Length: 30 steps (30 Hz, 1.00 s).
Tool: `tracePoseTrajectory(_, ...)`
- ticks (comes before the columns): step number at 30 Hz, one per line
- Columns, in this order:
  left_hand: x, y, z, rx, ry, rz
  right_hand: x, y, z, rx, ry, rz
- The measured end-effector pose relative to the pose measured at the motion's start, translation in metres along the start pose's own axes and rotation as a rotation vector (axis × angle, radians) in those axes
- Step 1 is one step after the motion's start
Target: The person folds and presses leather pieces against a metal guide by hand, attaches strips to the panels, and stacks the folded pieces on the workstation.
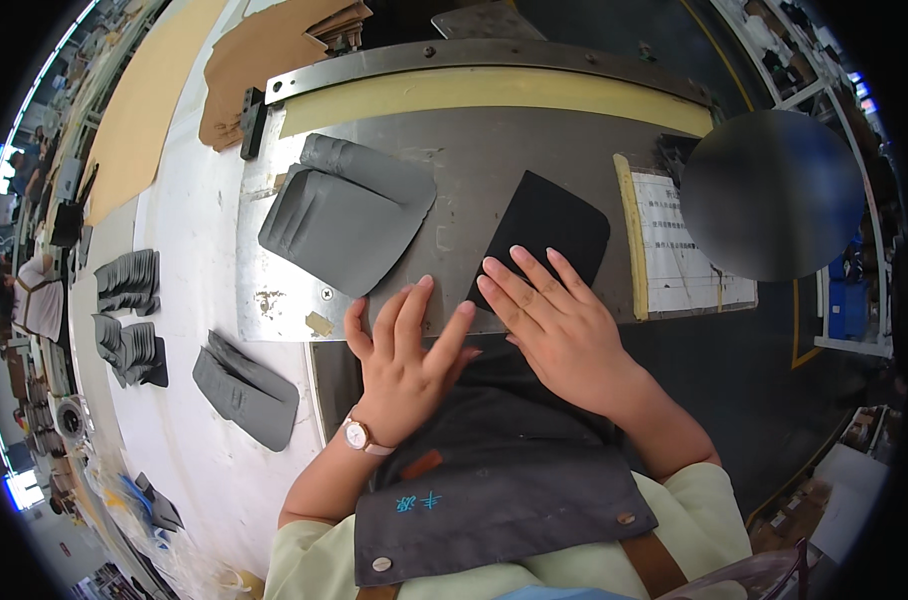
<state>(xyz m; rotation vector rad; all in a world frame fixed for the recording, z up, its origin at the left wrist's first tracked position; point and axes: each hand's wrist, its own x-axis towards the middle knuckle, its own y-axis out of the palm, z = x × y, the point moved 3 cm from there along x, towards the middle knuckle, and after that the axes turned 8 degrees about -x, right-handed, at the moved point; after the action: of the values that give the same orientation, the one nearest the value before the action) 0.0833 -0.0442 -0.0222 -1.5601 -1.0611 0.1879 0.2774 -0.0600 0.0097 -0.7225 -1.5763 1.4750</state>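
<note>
Gripping nothing, my right hand (pixel 566 340) lies flat on the black piece (pixel 552 210), my left hand (pixel 402 368) loose beside it. Blue bin (pixel 847 302): contents unclear.

we see a flat black panel (pixel 549 225) lying on the metal worktop (pixel 474 150), left edge slanting toward one o'clock, rounded corner at two o'clock.

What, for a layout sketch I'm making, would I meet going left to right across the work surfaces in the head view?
Small grey stacks → smaller grey pieces → larger grey pieces → left hand → black piece → white printed sheet.
</note>
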Motion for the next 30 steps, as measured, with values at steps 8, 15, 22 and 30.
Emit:
tracePoseTrajectory(8,0.007,0.002,0.0,0.043,-0.025,-0.113,-0.016,0.001,-0.016,-0.075,0.237,-0.007)
tracePoseTrajectory(15,0.0,0.01,0.005,0.042,0.067,-0.247,-0.026,-0.009,-0.016,-0.119,0.232,-0.014)
tracePoseTrajectory(22,-0.015,0.02,0.015,0.164,0.148,-0.32,-0.039,-0.013,-0.037,0.154,0.1,-0.186)
tracePoseTrajectory(30,-0.007,0.025,0.013,0.171,0.156,-0.365,-0.049,-0.068,-0.095,0.616,0.656,-0.76)
